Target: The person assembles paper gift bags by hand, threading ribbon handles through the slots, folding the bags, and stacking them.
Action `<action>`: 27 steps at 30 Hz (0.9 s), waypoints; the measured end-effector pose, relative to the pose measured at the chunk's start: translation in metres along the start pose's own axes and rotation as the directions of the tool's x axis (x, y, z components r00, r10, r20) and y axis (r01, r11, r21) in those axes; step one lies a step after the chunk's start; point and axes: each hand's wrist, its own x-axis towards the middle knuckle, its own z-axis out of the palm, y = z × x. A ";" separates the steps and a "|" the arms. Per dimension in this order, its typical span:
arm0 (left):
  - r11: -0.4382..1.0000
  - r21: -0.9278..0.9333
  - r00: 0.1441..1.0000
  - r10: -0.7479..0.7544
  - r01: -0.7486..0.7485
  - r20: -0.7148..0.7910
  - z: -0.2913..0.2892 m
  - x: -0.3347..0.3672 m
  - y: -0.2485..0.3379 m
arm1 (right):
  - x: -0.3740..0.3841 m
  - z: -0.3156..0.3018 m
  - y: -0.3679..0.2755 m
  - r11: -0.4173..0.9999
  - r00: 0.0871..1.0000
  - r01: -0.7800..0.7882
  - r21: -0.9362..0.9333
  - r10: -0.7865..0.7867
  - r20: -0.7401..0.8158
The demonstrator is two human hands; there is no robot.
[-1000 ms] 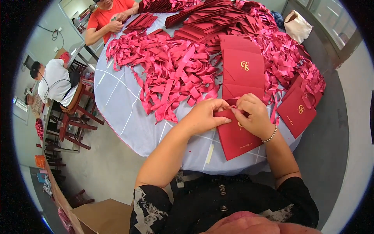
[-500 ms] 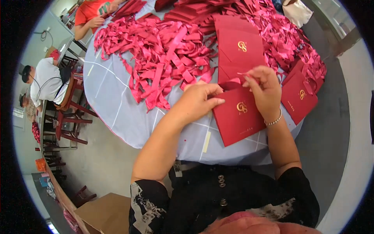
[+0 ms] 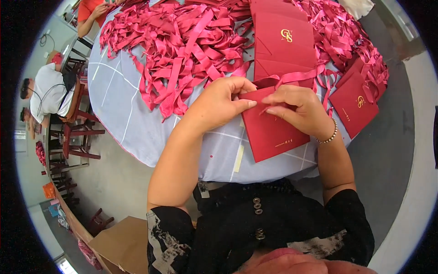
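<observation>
A dark red paper gift bag (image 3: 278, 141) with gold print lies flat and slightly turned at the near edge of the table. My left hand (image 3: 214, 105) holds its upper left edge, thumb on the front and fingers behind. Over the bag's upper front, my right hand (image 3: 303, 109) pinches a pink-red ribbon (image 3: 301, 76), and a short end shows by the fingertips. The ribbon runs along the bag's top; its exact path there is hidden by my fingers. Just beyond lies a stack of similar red bags (image 3: 283, 50).
Loose ribbons (image 3: 178, 55) are heaped across the far left and middle of the cloth-covered table (image 3: 123, 118). More bags with ribbon handles (image 3: 353, 107) lie at the right. A cardboard box (image 3: 123, 242) stands at lower left. Other people (image 3: 52, 91) work at the far left.
My right hand has moved left and down across the bag's front, drawing the ribbon end with it. My left hand still holds the upper left edge. The whole view has shifted slightly.
</observation>
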 end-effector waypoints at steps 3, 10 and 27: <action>1.000 0.021 1.000 -0.010 0.010 0.011 0.000 0.001 -0.002 | -0.001 0.000 0.001 0.997 0.998 -0.058 0.052 0.059 -0.014; 1.000 0.005 0.999 -0.005 0.005 -0.045 0.004 0.000 0.000 | 0.001 0.013 -0.003 0.988 0.978 -0.156 -0.015 0.153 -0.141; 0.950 0.291 0.965 0.178 -0.118 -0.192 0.020 0.000 0.003 | 0.001 0.038 -0.026 0.852 0.963 -0.202 -0.484 0.082 -0.258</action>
